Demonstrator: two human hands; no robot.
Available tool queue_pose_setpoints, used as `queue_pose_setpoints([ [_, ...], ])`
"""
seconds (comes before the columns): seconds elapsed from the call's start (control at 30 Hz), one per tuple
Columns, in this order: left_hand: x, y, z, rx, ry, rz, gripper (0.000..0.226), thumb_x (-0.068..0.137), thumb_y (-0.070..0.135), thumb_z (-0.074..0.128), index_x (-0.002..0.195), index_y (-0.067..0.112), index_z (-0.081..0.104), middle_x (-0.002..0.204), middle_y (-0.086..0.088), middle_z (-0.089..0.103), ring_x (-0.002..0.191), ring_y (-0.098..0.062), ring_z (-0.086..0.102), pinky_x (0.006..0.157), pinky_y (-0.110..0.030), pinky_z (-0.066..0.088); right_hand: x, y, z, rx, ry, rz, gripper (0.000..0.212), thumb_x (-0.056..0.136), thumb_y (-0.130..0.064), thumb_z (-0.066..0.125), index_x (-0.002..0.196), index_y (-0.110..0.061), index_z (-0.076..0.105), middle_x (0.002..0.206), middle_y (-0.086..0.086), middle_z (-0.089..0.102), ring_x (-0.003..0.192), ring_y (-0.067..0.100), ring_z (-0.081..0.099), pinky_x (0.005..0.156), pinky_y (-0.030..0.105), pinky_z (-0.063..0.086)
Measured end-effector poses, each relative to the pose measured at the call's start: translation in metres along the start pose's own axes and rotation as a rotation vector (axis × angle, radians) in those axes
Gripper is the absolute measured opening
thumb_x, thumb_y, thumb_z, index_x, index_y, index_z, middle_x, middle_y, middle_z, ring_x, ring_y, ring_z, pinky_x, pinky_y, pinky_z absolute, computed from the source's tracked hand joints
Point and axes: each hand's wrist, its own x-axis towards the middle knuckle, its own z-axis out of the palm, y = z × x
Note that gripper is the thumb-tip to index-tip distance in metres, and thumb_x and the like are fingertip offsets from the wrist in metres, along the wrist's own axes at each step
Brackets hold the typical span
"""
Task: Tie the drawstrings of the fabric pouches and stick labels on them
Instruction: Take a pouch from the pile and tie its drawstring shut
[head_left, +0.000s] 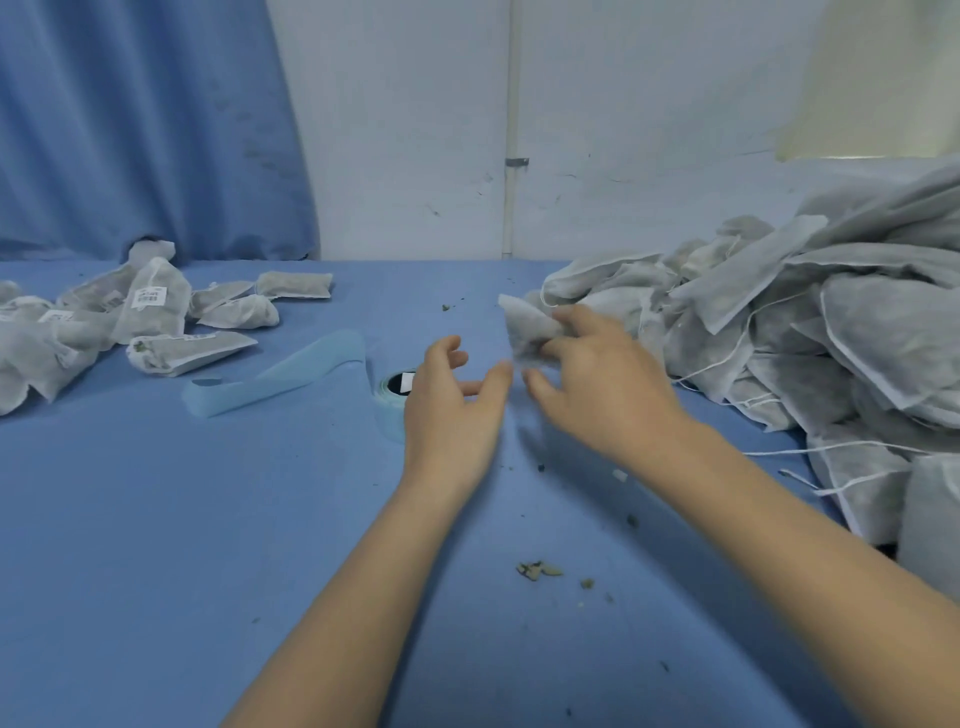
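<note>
Two bare arms reach over a blue desk (156, 519). The right hand (597, 379) pinches a white pouch (524, 325) by its fingers; the left hand (452, 400) hangs open beside it, in front of a label roll (395, 387). Unlabelled pouches (831, 338) pile at right, labelled ones (150, 306) at left.

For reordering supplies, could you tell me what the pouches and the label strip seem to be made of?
Pouches: likely thin non-woven fabric, matte, semi-sheer; dark filling shows through. Label strip: probably glossy blue backing paper; it curls smoothly off the roll.
</note>
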Motion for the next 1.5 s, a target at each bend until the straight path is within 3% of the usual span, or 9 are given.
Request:
queue_pose_setpoints([
  [0.1,0.001,0.001,-0.002,-0.160,-0.048,-0.142,0.043,0.092,0.035,0.056,0.130,0.018,0.045,0.117,0.000,0.058,0.101,-0.018,0.061,0.094,-0.036,0.047,-0.024,-0.008,-0.008,0.250,0.019,-0.109,0.024,0.090,-0.027,0.057,0.106,-0.019,0.072,0.124,-0.005,0.057,0.113,0.021,0.049,0.095,0.035,0.039],
  [0.2,0.000,0.004,-0.008,-0.361,-0.099,-0.192,0.013,0.094,0.017,0.051,0.088,0.010,0.060,0.074,0.003,0.063,0.068,-0.010,0.060,0.065,-0.025,0.054,-0.039,-0.009,-0.007,0.472,0.051,-0.205,0.019,0.085,-0.019,0.064,0.101,-0.028,0.071,0.089,-0.025,0.057,0.090,0.006,0.049,0.090,0.042,0.037],
  [0.3,0.001,0.005,-0.014,-0.345,-0.098,-0.148,0.020,0.093,0.012,0.051,0.074,0.008,0.057,0.066,-0.001,0.054,0.060,-0.011,0.052,0.062,-0.026,0.046,-0.044,0.001,-0.002,0.577,0.065,-0.110,0.033,0.081,-0.026,0.071,0.106,-0.037,0.054,0.099,-0.035,0.050,0.103,-0.004,0.039,0.098,0.035,0.032],
  [0.43,0.002,0.008,-0.021,-0.369,-0.011,-0.143,0.026,0.092,0.013,0.051,0.067,0.011,0.057,0.056,0.005,0.055,0.063,-0.014,0.052,0.069,-0.032,0.043,-0.041,0.020,-0.002,0.741,-0.087,0.082,0.046,0.075,-0.045,0.074,0.115,-0.043,0.052,0.114,-0.021,0.060,0.106,-0.004,0.053,0.087,0.014,0.039],
  [0.73,0.003,0.010,-0.021,-0.395,0.196,-0.198,0.029,0.090,0.014,0.050,0.061,0.016,0.048,0.057,0.009,0.049,0.064,-0.013,0.050,0.061,-0.025,0.046,-0.042,0.037,-0.005,1.009,-0.277,0.221,0.027,0.079,-0.027,0.074,0.106,-0.025,0.071,0.082,0.000,0.071,0.060,0.014,0.060,0.061,0.035,0.049],
  [0.9,-0.006,0.010,-0.025,0.332,0.303,0.165,0.035,0.091,0.009,0.043,0.124,0.013,0.050,0.124,-0.001,0.058,0.108,-0.025,0.051,0.083,-0.027,0.034,-0.041,0.039,-0.010,0.992,-0.181,0.227,0.039,0.094,-0.021,0.059,0.057,-0.032,0.068,0.048,-0.017,0.052,0.044,0.002,0.035,0.049,0.011,0.033],
  [1.07,-0.026,0.024,-0.012,0.646,0.151,0.738,0.043,0.076,0.010,0.039,0.109,-0.003,0.064,0.113,-0.018,0.064,0.105,-0.037,0.058,0.094,-0.038,0.033,-0.043,0.033,-0.013,1.021,-0.174,0.201,0.015,0.087,-0.022,0.066,0.075,-0.021,0.076,0.052,-0.015,0.050,0.045,0.002,0.036,0.048,0.010,0.030],
  [1.3,-0.032,0.008,0.007,0.568,-0.257,0.471,0.045,0.094,0.032,0.038,0.138,0.023,0.037,0.127,0.000,0.054,0.113,-0.022,0.051,0.085,-0.031,0.037,-0.043,0.025,-0.010,1.023,-0.124,0.177,0.015,0.086,-0.028,0.067,0.074,-0.028,0.076,0.054,-0.013,0.051,0.042,0.003,0.034,0.044,0.010,0.028],
  [1.5,-0.020,0.008,-0.003,0.674,-0.259,0.609,0.027,0.095,0.045,0.042,0.101,0.031,0.065,0.071,0.008,0.041,0.079,-0.018,0.052,0.065,-0.032,0.038,-0.040,0.038,-0.016,0.892,-0.099,0.326,0.039,0.085,-0.049,0.062,0.055,-0.024,0.069,0.048,-0.012,0.037,0.044,0.006,0.029,0.043,0.012,0.025],
])
